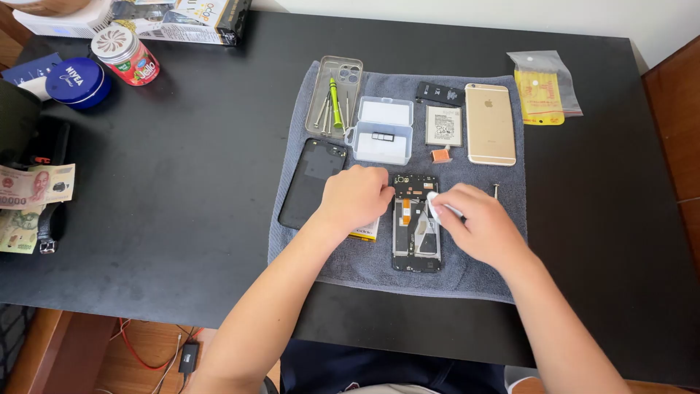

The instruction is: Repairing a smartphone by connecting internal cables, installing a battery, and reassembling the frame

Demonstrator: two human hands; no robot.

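Note:
An opened black phone lies with its insides up on a grey towel. My left hand rests closed at the phone's upper left edge, over a yellow-edged flat part. My right hand pinches a small white wipe against the phone's upper right side. The black back cover lies left of my left hand.
On the towel: a clear case with screwdrivers, a clear plastic box, a battery, a gold phone, a small orange piece. Off it: a yellow packet, a blue tin, a red jar, banknotes.

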